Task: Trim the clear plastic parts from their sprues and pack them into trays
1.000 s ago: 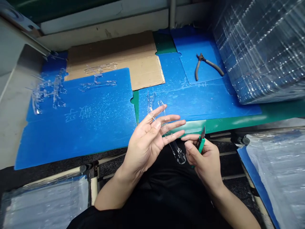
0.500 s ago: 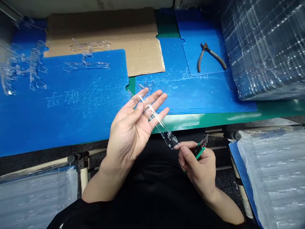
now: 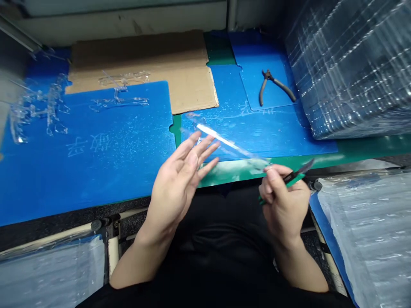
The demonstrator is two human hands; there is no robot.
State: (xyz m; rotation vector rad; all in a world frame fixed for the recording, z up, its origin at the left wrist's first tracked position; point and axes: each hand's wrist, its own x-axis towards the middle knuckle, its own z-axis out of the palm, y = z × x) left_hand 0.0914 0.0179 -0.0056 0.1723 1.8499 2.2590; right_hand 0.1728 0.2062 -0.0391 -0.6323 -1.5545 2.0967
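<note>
Pinching a green-handled utility knife (image 3: 293, 180) between thumb and fingers, the right hand (image 3: 284, 201) is closed at the lower right of centre, its blade angled toward the right of the frame. The left hand (image 3: 180, 184) is open at the lower centre, its fingers spread and closed on nothing. A long clear plastic strip (image 3: 224, 143), blurred by motion, runs across the centre between the hands. Its far end lies at the right hand's fingertips (image 3: 268, 170), though the blur hides whether they grip it, and its other end reaches just past the left hand's fingers. Beneath them lies a blue corrugated plastic sheet (image 3: 257, 137), edged by a green bench mat (image 3: 369, 147). Side-cutting pliers (image 3: 272, 87) rest on a smaller blue board (image 3: 253, 85) at the upper centre-right. A cardboard sheet (image 3: 183, 92) sits at the upper centre, with clear plastic pieces (image 3: 122, 90) lying across its edge and a second blue sheet (image 3: 96, 171). More clear plastic pieces (image 3: 45, 109) are heaped at the upper left, and a wrapped stack of clear plastic (image 3: 346, 72) fills the upper right.
</note>
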